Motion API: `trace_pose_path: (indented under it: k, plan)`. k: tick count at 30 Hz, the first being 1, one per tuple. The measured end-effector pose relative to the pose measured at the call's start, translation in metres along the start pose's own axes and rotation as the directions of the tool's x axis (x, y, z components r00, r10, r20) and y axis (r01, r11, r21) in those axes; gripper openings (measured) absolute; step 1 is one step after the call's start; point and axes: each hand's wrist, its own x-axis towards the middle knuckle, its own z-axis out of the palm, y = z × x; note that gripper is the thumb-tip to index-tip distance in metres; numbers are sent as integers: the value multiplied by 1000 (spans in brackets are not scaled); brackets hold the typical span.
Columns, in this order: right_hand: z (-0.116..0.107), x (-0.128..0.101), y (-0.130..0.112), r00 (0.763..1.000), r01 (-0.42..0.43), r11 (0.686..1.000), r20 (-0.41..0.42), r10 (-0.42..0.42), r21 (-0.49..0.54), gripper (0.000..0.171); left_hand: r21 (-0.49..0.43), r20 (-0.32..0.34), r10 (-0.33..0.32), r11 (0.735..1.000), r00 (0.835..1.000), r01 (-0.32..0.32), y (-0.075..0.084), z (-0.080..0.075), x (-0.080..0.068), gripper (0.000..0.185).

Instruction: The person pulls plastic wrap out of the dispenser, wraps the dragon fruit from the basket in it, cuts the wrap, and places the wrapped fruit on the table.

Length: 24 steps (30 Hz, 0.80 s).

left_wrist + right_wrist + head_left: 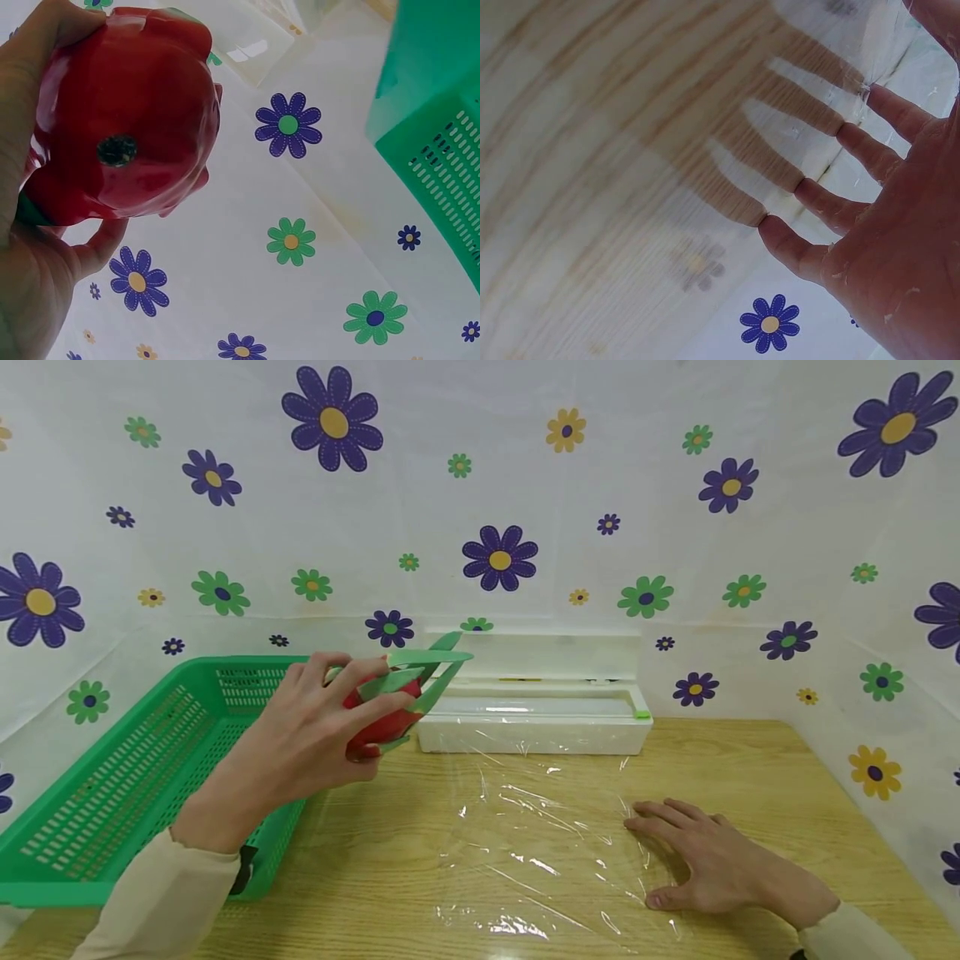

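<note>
Now I see left hand [315, 718] gripping the fruit [386, 727] over the table [360, 877], right hand [712, 860] spread wide at the film's [540, 852] right edge.

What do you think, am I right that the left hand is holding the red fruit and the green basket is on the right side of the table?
Not quite: the green basket is on the left side of the table, as the head view shows. The left hand does hold the red fruit.

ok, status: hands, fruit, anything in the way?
Left hand gripping dragon fruit, raised. Right hand at right edge of clear film. Green basket left, white box behind; neither seems in the way.
</note>
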Motion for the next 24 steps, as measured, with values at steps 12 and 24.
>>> trace_pose_path:
  k: [12, 24]
  plan:
    - [1, 0, 0, 1000, 1, 1000, 0, -1, -4, 86, -12, -29, 30, 999, 999, -31, 9, -3, 9, 71]
    - [1, 0, 0, 1000, 3, 1000, -5, -4, -4, 86, -32, -37, 37, 999, 999, -38, 17, 0, 19, 73]
